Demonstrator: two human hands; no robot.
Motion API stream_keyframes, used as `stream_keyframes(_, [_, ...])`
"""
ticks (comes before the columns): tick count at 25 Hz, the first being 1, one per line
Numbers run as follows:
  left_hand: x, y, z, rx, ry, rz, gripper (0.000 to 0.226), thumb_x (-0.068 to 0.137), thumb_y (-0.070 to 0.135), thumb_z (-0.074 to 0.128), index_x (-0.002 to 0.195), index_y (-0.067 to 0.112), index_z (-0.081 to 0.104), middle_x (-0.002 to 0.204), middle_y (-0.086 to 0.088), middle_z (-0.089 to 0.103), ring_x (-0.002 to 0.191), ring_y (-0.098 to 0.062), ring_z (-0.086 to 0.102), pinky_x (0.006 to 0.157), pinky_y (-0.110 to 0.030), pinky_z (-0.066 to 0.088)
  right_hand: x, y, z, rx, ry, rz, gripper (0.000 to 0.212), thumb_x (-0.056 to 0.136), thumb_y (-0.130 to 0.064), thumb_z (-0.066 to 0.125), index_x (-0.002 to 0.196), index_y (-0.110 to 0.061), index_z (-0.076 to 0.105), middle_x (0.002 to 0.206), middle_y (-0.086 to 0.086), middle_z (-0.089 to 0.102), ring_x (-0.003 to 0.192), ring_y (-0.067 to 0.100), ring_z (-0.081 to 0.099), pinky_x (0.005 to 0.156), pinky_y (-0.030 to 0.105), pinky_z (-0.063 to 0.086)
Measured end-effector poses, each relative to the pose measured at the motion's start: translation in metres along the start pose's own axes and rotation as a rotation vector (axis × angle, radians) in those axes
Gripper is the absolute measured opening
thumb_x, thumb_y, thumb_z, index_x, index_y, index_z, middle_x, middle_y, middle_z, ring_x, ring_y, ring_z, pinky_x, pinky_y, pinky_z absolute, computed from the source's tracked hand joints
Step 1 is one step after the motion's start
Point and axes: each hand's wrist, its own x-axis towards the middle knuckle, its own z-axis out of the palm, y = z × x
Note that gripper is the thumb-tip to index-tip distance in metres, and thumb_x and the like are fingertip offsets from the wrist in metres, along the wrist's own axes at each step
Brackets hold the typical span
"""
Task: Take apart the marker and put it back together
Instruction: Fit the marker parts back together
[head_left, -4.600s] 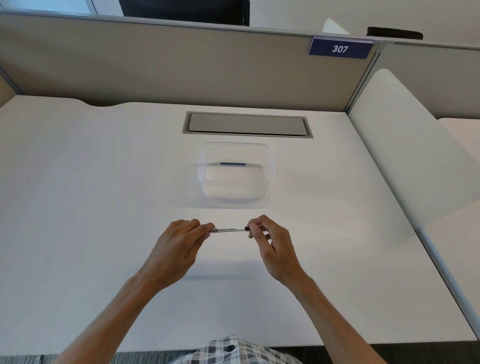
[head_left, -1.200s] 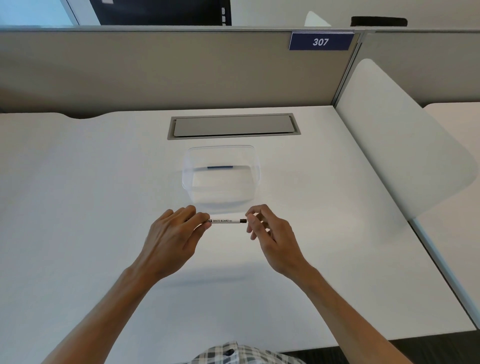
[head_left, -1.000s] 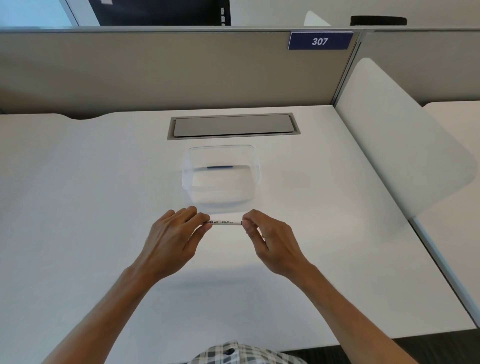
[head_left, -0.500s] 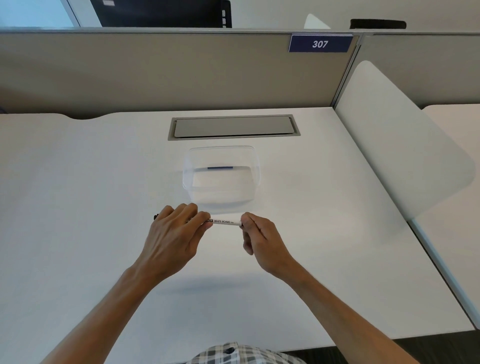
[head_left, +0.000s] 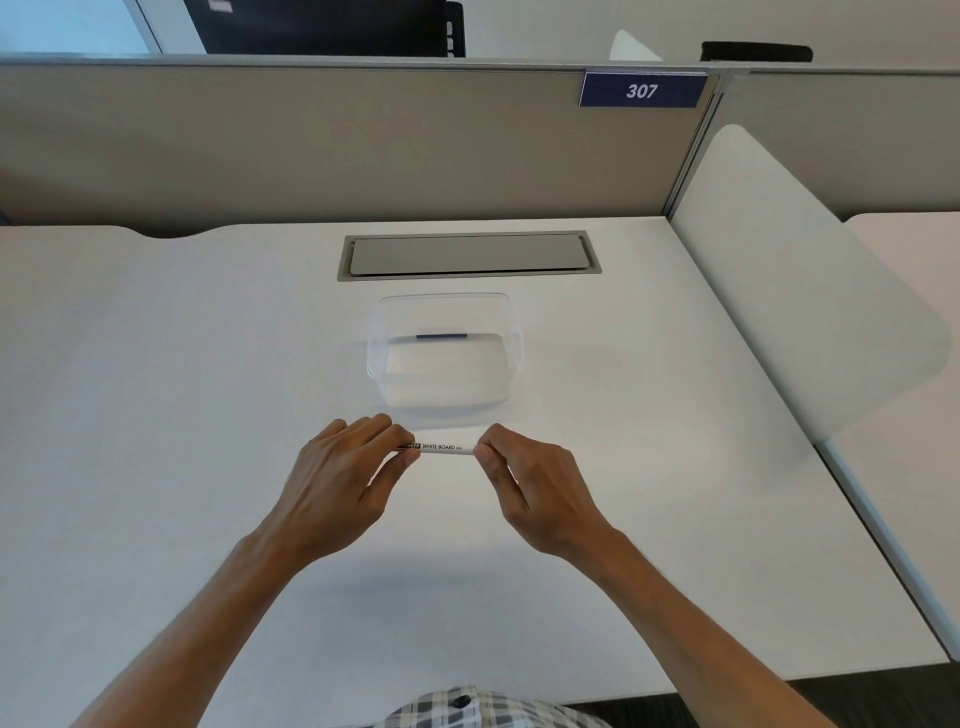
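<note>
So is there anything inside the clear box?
Not empty. A thin blue thing shows through the clear box, near its back wall. It is too small to tell what it is.

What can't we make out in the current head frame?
- Both ends of the marker, head view: covered by left hand and right hand, so cap on or off is unclear.
- Blue item in the clear box: too small to identify.
- Small print on the marker: blurred.

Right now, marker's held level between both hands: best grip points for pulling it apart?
Pinch the two ends, one from each side. The marker lies level, left to right; the left hand and right hand already cover the ends, so pull along its axis.
</note>
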Motion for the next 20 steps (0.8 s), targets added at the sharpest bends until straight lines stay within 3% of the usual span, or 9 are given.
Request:
stream_keyframes(3, [-0.0008, 0.0018, 0.0008, 0.021, 0.033, 0.009, 0.027, 0.097, 0.029, 0.042, 0.088, 0.016, 0.063, 0.072, 0.005, 0.052, 0.058, -0.02, 0.044, 0.053, -0.035, 0.036, 0.0001, -0.001, 0.0011, 0.113, -0.013, 0.023, 0.026, 0.103, -0.029, 0.036, 0.079, -0.02, 0.041, 0.058, -0.006, 0.041, 0.054, 0.018, 0.035, 0.05, 0.032, 0.031])
stream_keyframes(5, [-0.0013, 0.002, 0.0022, 0.046, 0.059, 0.008, 0.025, 0.097, 0.027, 0.044, 0.089, 0.014, 0.064, 0.07, 0.003, 0.05, 0.058, -0.021, 0.043, 0.053, -0.034, 0.034, 0.0012, -0.0029, 0.0015, 0.252, -0.046, 0.079, 0.03, 0.103, -0.028, 0.037, 0.076, -0.014, 0.04, 0.057, 0.007, 0.046, 0.053, 0.023, 0.037, 0.052, 0.038, 0.034])
stream_keyframes(7, [-0.0016, 0.0017, 0.0028, 0.076, 0.083, 0.016, 0.025, 0.097, 0.026, 0.044, 0.09, 0.013, 0.064, 0.07, 0.001, 0.049, 0.058, -0.022, 0.044, 0.054, -0.033, 0.032, 0.0007, -0.0052, 0.0019, 0.391, -0.072, 0.152, 0.034, 0.103, -0.027, 0.038, 0.073, -0.01, 0.038, 0.055, 0.013, 0.043, 0.052, 0.022, 0.033, 0.051, 0.036, 0.031])
stream_keyframes(10, [-0.0012, 0.0009, 0.002, 0.134, 0.112, 0.06, 0.026, 0.098, 0.026, 0.043, 0.091, 0.012, 0.063, 0.069, -0.001, 0.047, 0.058, -0.022, 0.043, 0.057, -0.031, 0.027, 0.0012, -0.0084, 0.0027, 0.672, -0.095, 0.299, 0.037, 0.1, -0.028, 0.041, 0.068, -0.009, 0.038, 0.056, -0.001, 0.033, 0.055, 0.018, 0.029, 0.051, 0.025, 0.027])
stream_keyframes(12, [-0.0014, -0.0004, 0.002, 0.162, 0.115, 0.088, 0.024, 0.098, 0.026, 0.044, 0.092, 0.013, 0.063, 0.07, -0.001, 0.047, 0.058, -0.023, 0.043, 0.059, -0.03, 0.026, 0.0027, -0.0091, 0.0027, 0.783, -0.125, 0.364, 0.036, 0.098, -0.029, 0.041, 0.064, -0.015, 0.039, 0.06, -0.003, 0.031, 0.057, 0.021, 0.029, 0.053, 0.029, 0.028])
stream_keyframes(15, [-0.0027, -0.0022, 0.0018, 0.136, 0.089, 0.071, 0.025, 0.098, 0.027, 0.044, 0.091, 0.013, 0.063, 0.071, 0.0, 0.047, 0.059, -0.023, 0.045, 0.058, -0.031, 0.027, 0.0016, -0.0067, 0.002, 0.687, -0.127, 0.325, 0.038, 0.099, -0.037, 0.041, 0.064, -0.021, 0.043, 0.057, -0.008, 0.041, 0.054, 0.019, 0.043, 0.058, 0.03, 0.036])
stream_keyframes(17, [-0.0024, -0.0032, 0.0001, 0.109, 0.076, 0.054, 0.026, 0.098, 0.028, 0.044, 0.091, 0.013, 0.064, 0.071, 0.001, 0.048, 0.059, -0.022, 0.045, 0.057, -0.032, 0.031, -0.001, -0.0047, 0.0004, 0.541, -0.081, 0.264, 0.031, 0.098, -0.046, 0.039, 0.073, -0.029, 0.048, 0.061, -0.004, 0.053, 0.057, 0.013, 0.051, 0.059, 0.027, 0.039])
stream_keyframes(20, [-0.0013, -0.0041, -0.003, 0.086, 0.061, 0.044, 0.025, 0.097, 0.028, 0.044, 0.09, 0.014, 0.063, 0.072, 0.003, 0.05, 0.061, -0.021, 0.047, 0.057, -0.033, 0.033, -0.0021, -0.0036, -0.0018, 0.301, -0.019, 0.187, 0.022, 0.098, -0.048, 0.036, 0.087, -0.034, 0.05, 0.072, -0.013, 0.057, 0.065, 0.013, 0.058, 0.06, 0.032, 0.045])
